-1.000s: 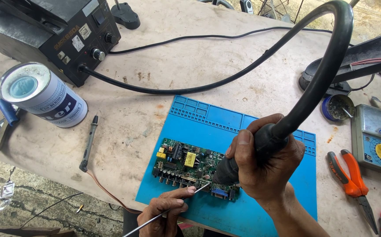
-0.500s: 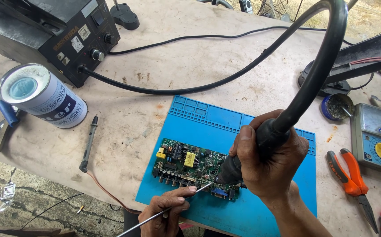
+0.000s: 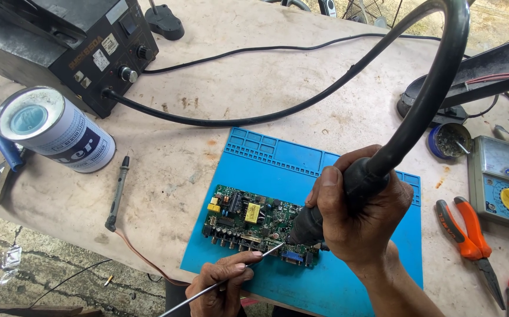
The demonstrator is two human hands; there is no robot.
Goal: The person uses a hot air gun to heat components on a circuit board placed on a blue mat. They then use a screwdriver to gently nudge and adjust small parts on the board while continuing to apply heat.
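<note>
A green circuit board [image 3: 248, 226] lies on a blue work mat [image 3: 360, 282]. My right hand [image 3: 360, 220] grips the black handle of a hot-air tool [image 3: 319, 220], its nozzle pointed down at the board's right part. A thick black hose [image 3: 430, 88] arches up from the handle and runs back to the black station box [image 3: 61, 47]. My left hand [image 3: 225, 282] pinches thin metal tweezers [image 3: 266, 253] whose tip touches the board just beside the nozzle.
A white-and-blue can [image 3: 55, 129] lies on its side at left. A probe [image 3: 118, 191] with a brown lead rests near the mat. At right are orange-handled pliers [image 3: 468, 235], a grey multimeter [image 3: 504, 182] and a small round tin [image 3: 449, 141].
Both hands stay almost still at the board; the hot-air tool and tweezers tip hold at the same spot.
</note>
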